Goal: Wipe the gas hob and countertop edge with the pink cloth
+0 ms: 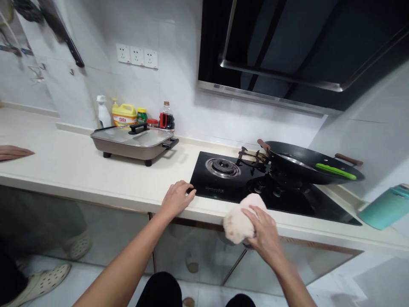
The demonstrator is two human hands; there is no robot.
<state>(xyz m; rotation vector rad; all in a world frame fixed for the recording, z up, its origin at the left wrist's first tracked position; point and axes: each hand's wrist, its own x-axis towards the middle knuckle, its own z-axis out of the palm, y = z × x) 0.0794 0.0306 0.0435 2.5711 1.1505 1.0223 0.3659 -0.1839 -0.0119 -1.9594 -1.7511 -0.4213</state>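
Note:
My right hand (265, 232) grips a pale pink cloth (240, 219) with some stains. The cloth lies bunched over the counter's front edge, just in front of the black gas stove (223, 192). My left hand (177, 198) rests on the counter edge at the stove's front left corner, fingers stretched out and nothing held. On the stove's left side is a bare burner (223, 167), its pot support (252, 158) lying off it to the right. A black wok (297, 170) with wooden handles sits over the right burner, with a green-handled utensil (335, 171) in it.
An electric pan (131, 147) with a glass lid stands left, before several bottles (124, 114). A teal container (385, 207) is at the right end. The range hood (271, 47) hangs above. A brown folded shape (14, 152) and another person's clog (41, 283) show at left.

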